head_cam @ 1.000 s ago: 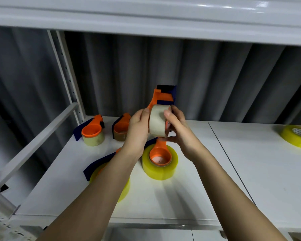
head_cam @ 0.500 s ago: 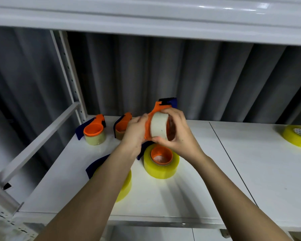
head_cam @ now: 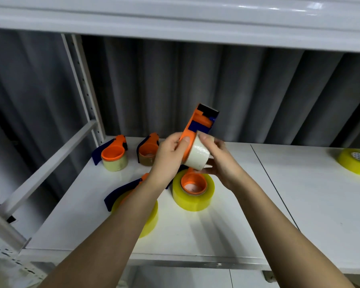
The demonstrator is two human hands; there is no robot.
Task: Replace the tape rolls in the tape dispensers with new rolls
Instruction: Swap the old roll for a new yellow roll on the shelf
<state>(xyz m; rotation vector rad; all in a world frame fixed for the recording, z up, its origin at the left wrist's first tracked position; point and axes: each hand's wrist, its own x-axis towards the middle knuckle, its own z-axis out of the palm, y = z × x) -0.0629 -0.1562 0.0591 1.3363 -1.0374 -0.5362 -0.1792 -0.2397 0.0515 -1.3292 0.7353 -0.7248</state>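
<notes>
Your left hand [head_cam: 170, 150] grips the orange dispenser [head_cam: 197, 129] above the shelf [head_cam: 216, 235]; your right hand [head_cam: 218, 161] grips its pale roll [head_cam: 196, 155]. Two dispensers near the front edge carry full yellow rolls; two at the back-left corner look unchanged.

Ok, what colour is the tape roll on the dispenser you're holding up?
Pale off-white roll, on an orange hand-held dispenser; clearest in the head view.

White shelf board [head_cam: 216, 231] with a seam line [head_cam: 274, 188] right of centre; upper shelf edge [head_cam: 175, 19] overhead; perforated upright post [head_cam: 81, 80] and slanted brace [head_cam: 50, 165] at left; grey corrugated wall [head_cam: 258, 94] at far side.
</notes>
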